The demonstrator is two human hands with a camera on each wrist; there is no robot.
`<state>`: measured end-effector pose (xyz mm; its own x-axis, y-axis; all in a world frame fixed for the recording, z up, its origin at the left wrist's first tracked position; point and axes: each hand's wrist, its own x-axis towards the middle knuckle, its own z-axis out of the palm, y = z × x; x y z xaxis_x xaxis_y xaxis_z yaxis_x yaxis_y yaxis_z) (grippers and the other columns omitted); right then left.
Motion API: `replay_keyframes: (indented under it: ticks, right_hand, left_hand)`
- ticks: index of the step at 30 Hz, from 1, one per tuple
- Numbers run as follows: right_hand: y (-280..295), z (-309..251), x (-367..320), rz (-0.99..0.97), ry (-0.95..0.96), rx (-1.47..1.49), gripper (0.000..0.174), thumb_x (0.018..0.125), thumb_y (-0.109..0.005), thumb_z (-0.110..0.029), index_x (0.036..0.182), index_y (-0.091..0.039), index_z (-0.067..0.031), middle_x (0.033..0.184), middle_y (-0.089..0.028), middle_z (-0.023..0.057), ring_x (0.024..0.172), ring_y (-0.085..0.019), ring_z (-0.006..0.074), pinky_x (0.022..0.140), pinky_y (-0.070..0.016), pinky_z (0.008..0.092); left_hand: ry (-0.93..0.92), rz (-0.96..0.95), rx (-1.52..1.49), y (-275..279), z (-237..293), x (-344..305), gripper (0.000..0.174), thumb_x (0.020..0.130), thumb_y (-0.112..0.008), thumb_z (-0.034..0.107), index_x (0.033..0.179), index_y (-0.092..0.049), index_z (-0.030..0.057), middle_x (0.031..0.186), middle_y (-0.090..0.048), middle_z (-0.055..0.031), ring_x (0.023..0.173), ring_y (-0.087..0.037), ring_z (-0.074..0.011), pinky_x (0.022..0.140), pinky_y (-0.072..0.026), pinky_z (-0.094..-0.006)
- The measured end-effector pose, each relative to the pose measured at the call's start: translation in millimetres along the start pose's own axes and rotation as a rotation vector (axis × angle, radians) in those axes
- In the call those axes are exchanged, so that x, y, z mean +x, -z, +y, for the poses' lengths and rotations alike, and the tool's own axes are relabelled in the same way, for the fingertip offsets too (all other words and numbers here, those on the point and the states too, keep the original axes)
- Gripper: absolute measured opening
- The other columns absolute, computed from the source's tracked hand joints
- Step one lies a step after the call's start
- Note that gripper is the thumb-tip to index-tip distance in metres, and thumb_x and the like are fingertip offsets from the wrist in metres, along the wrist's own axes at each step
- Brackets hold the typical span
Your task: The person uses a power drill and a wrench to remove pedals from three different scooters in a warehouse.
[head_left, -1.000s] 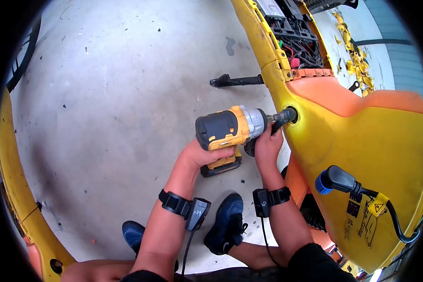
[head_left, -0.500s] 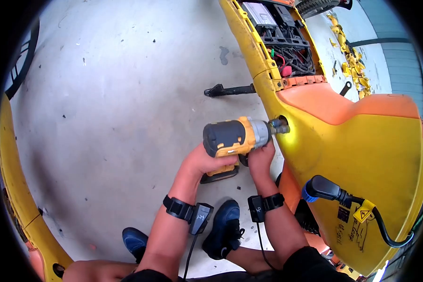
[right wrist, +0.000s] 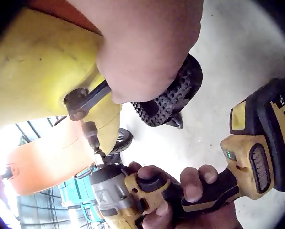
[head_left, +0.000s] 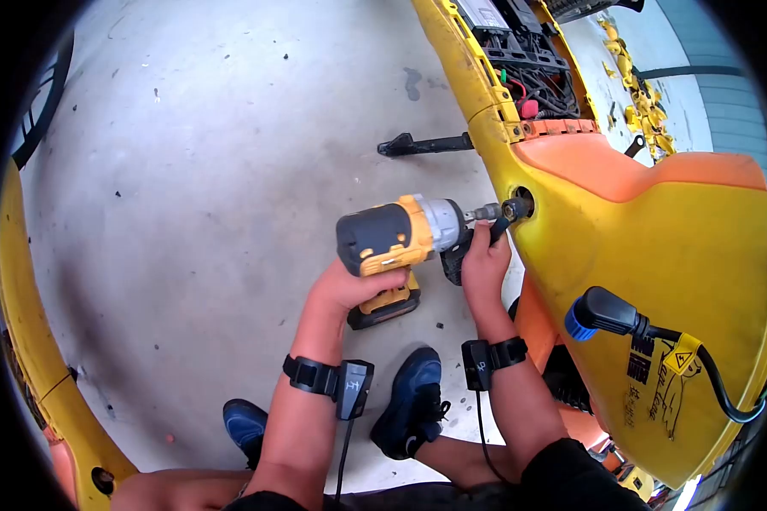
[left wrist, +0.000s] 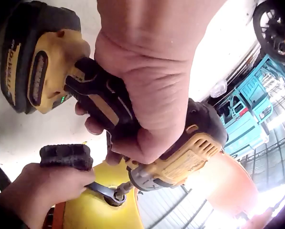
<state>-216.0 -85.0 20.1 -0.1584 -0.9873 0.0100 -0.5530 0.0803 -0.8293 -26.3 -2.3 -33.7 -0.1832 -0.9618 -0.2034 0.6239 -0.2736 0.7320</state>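
Observation:
My left hand (head_left: 354, 281) grips the handle of a yellow and black power driver (head_left: 385, 237), its fingers curled round the grip in the left wrist view. The driver's socket (right wrist: 91, 132) points at the hole in the yellow body panel (head_left: 622, 255). In my right hand (head_left: 486, 266) is a dark wrench (right wrist: 93, 99), whose ring end lies at the hole's mouth. The same hand also holds a black knobbly object (right wrist: 168, 98). In the right wrist view a small gap shows between socket and ring end.
A cable with a blue-ringed plug (head_left: 609, 312) hangs over the panel. Above are an open bay with wires (head_left: 533, 81) and a black stand (head_left: 424, 145) jutting over the floor. Another yellow body (head_left: 38, 341) stands at far left.
The driver has moved left, away from the hole, and its socket has parted from the ring end. The bright light spot by the hole has faded. Both hands keep their holds.

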Motion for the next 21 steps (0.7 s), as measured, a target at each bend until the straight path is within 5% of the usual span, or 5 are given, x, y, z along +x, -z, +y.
replay_keyframes:
  ticks: [2,5,17,21]
  right_hand:
    - [-1.1,8.1,3.8,0.044,0.108,0.032,0.025,0.096,-0.053,-0.02,0.092,-0.059,0.0045,0.076,-0.061,0.0086,0.071,-0.056,0.0134,0.066,-0.0461,0.0322]
    - [-1.5,12.8,5.0,0.054,0.12,0.045,0.025,0.096,-0.053,-0.02,0.093,-0.059,0.0043,0.076,-0.06,0.0082,0.07,-0.054,0.0126,0.065,-0.0454,0.0315]
    - [4.4,2.0,1.5,0.023,0.105,-0.001,0.026,0.096,-0.054,-0.022,0.091,-0.059,0.0031,0.073,-0.06,0.0096,0.068,-0.054,0.0137,0.065,-0.0456,0.0325]
    - [5.8,5.6,1.2,0.018,0.1,-0.008,0.026,0.097,-0.053,-0.022,0.094,-0.06,0.0031,0.078,-0.063,0.0102,0.072,-0.057,0.0139,0.068,-0.0468,0.0322]
  left_hand:
    - [-0.082,0.007,0.097,-3.0,-3.3,0.7,0.051,0.07,-0.08,0.006,0.117,-0.061,0.0064,0.106,-0.067,-0.0031,0.096,-0.062,-0.0137,0.085,-0.0507,-0.031]
    - [-0.045,0.014,0.079,-6.7,-5.0,3.1,0.056,0.069,-0.081,0.006,0.121,-0.059,0.0069,0.113,-0.065,-0.0035,0.105,-0.059,-0.0143,0.093,-0.0476,-0.0319]
    - [-0.336,-0.015,0.267,-9.9,-0.4,1.6,0.059,0.066,-0.081,0.005,0.12,-0.059,0.0053,0.117,-0.064,-0.0069,0.108,-0.059,-0.0186,0.095,-0.0466,-0.0332]
    - [-0.221,-0.015,0.264,-10.0,-5.0,1.0,0.059,0.066,-0.082,0.005,0.121,-0.059,0.005,0.118,-0.064,-0.0077,0.109,-0.059,-0.0186,0.096,-0.0461,-0.0332]
